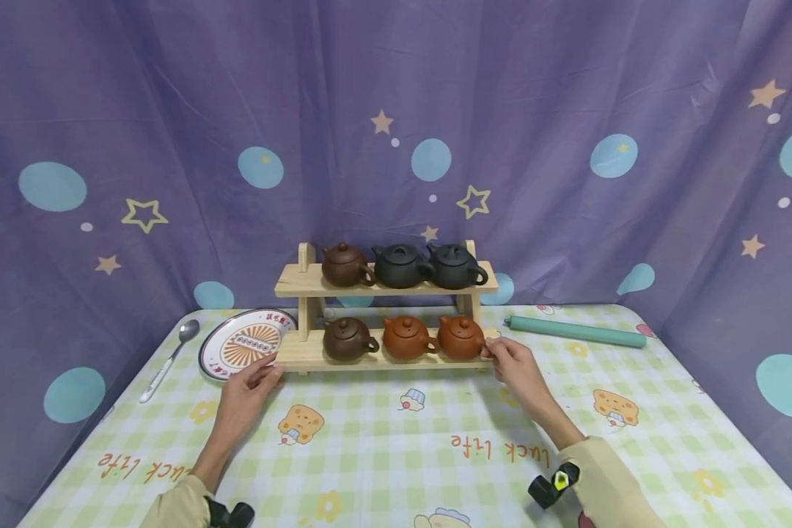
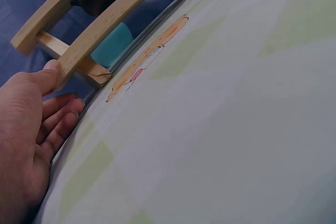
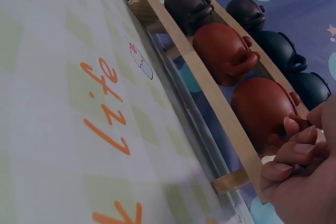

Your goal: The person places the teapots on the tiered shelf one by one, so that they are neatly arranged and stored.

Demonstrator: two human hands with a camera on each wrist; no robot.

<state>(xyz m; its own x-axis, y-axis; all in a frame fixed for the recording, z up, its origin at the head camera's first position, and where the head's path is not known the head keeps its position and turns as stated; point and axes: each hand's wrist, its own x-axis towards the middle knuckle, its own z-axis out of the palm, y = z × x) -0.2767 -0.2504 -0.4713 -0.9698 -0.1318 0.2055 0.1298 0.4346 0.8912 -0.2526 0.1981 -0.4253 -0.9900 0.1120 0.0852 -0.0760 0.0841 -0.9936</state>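
Note:
A two-tier wooden display rack (image 1: 396, 366) stands on the table with teapots on both shelves. My left hand (image 1: 247, 392) holds the left end of the lower shelf; in the left wrist view the thumb lies against the wood end and the other fingers curl beneath. My right hand (image 1: 518, 370) pinches the handle of the rightmost reddish-brown teapot (image 1: 460, 339), which sits on the lower shelf. Left of it are another reddish-brown teapot (image 1: 405, 339) and a dark brown teapot (image 1: 345, 340). The upper shelf bears a brown teapot (image 1: 343, 267) and two black teapots (image 1: 399, 268).
A patterned plate (image 1: 214, 346) lies left of the rack, partly behind my left hand. Farther left is a spoon (image 1: 171, 357) with a white handle. A green roll (image 1: 576, 331) lies at the back right. Behind the checked tablecloth (image 1: 383, 455) hangs a purple curtain (image 1: 343, 88).

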